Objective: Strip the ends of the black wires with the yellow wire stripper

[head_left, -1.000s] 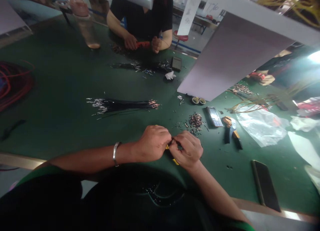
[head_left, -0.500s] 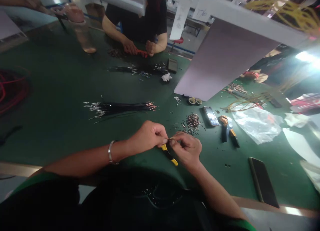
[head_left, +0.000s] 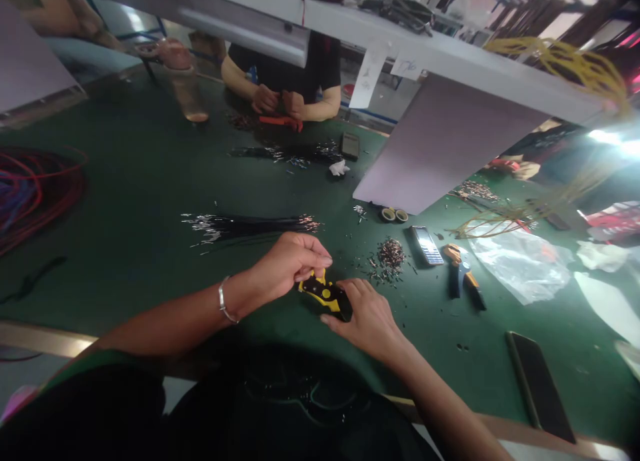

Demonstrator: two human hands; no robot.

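Observation:
My left hand (head_left: 295, 260), with a silver bracelet at its wrist, is closed in a pinch above the head of a yellow-and-black pair of crimping pliers (head_left: 326, 293). What its fingertips hold is too small to make out. My right hand (head_left: 369, 318) has its fingers and thumb around the handle end of the pliers. Just beyond my hands lies a bundle of black wires (head_left: 250, 225), silvery tips to the left and coppery ones to the right. A pile of small metal terminals (head_left: 391, 252) is on the table to the right.
On the green table (head_left: 135, 188) are a keypad phone (head_left: 427, 246), orange-and-blue pliers (head_left: 463, 274), tape rolls (head_left: 395, 214), a plastic bag (head_left: 523, 261) and a dark smartphone (head_left: 540, 384). Red cable coils (head_left: 40, 194) lie left. A panel (head_left: 445, 148) stands beneath a shelf. A co-worker (head_left: 285, 88) sits opposite.
My right hand has left the pinch beside my left fingertips and taken the pliers' handles. The pliers have turned and show more fully. The co-worker's hands have let go of the red tool.

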